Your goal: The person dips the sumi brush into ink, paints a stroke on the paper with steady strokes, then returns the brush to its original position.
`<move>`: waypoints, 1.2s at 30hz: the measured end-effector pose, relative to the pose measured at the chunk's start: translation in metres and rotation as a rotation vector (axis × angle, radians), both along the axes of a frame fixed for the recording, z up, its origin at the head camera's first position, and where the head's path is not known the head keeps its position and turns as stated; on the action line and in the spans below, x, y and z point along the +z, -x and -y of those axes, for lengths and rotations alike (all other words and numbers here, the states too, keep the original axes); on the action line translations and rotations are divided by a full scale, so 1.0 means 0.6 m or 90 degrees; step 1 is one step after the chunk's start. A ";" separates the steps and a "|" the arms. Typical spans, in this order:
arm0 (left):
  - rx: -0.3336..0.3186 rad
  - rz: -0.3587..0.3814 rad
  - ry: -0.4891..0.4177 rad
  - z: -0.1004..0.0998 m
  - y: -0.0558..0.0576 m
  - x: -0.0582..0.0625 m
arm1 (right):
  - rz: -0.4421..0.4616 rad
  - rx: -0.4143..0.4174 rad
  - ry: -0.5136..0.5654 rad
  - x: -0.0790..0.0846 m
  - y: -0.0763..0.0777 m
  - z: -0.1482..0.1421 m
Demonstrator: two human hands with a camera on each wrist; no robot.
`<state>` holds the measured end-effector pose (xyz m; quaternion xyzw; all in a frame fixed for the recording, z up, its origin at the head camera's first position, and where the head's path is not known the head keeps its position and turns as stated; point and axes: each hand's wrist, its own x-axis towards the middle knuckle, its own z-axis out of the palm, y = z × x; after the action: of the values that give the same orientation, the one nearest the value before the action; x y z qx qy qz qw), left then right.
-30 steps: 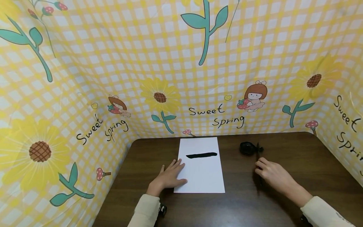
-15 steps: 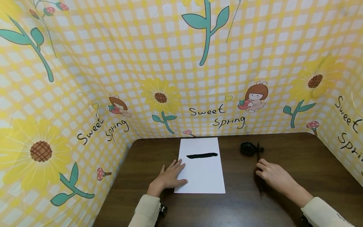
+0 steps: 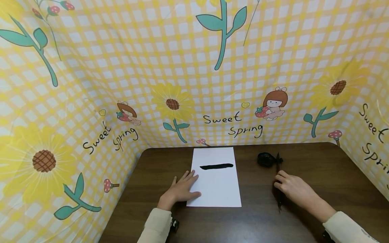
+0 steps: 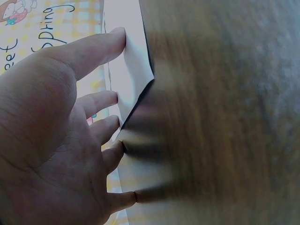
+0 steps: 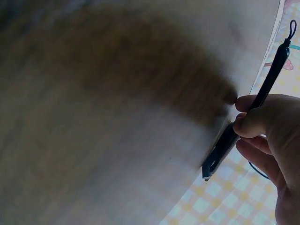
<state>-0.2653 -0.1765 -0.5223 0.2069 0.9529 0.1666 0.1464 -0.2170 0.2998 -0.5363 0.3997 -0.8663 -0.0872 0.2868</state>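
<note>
A sheet of white paper [image 3: 214, 185] lies on the table, with a thick black stroke [image 3: 216, 166] across its upper half. My left hand [image 3: 180, 190] rests on the paper's left edge, fingers spread and thumb on the sheet. In the left wrist view, the fingertips [image 4: 123, 37] meet the paper near its corner. To the right, my right hand [image 3: 291, 186] pinches a dark ink brush [image 3: 278, 166] by its handle, the pointed tip facing away from me. The right wrist view shows the brush [image 5: 269, 84] between thumb and fingers, with a cord loop at one end.
A round, shiny black ink dish [image 3: 265, 159] stands behind the right hand, and a small black knob [image 3: 281, 160] beside it is overlapped by the brush tip. Yellow checked cloth [image 3: 182, 67] walls in the back and sides of the brown table [image 3: 146, 168].
The brush's tip has shifted slightly to the right beside the ink dish, and its lower end shows further below the right hand. The left hand and paper keep their place.
</note>
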 end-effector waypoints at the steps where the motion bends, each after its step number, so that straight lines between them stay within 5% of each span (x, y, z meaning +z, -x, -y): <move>1: 0.000 -0.001 -0.001 0.000 0.001 0.000 | -0.002 0.002 0.001 0.000 0.000 0.000; 25: 0.000 0.003 -0.006 0.002 0.000 -0.002 | 0.006 -0.003 0.013 -0.002 0.001 -0.001; 36: -0.007 0.003 -0.016 0.002 -0.003 0.002 | 0.028 -0.035 0.055 0.027 -0.001 -0.008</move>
<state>-0.2636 -0.1775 -0.5211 0.2135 0.9493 0.1781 0.1467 -0.2165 0.3047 -0.5201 0.3648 -0.8861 -0.0487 0.2819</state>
